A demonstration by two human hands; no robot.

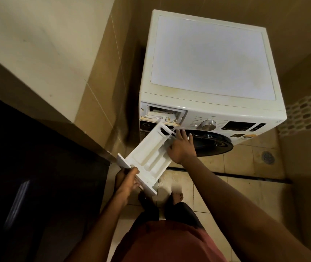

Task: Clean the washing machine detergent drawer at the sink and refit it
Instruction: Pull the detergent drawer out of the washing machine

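Observation:
The white detergent drawer is out of the machine, held slanted in the air in front of it. Its inner end points up toward the open drawer slot at the washing machine's top left front. My left hand grips the drawer's front panel at the near end. My right hand holds the drawer's right side near the inner end, thumb on the drawer's rim and fingers spread past it.
A control knob and display sit right of the slot, with the dark round door below. A beige wall corner and a dark doorway stand to the left. The tiled floor has a drain at right. My feet are below the drawer.

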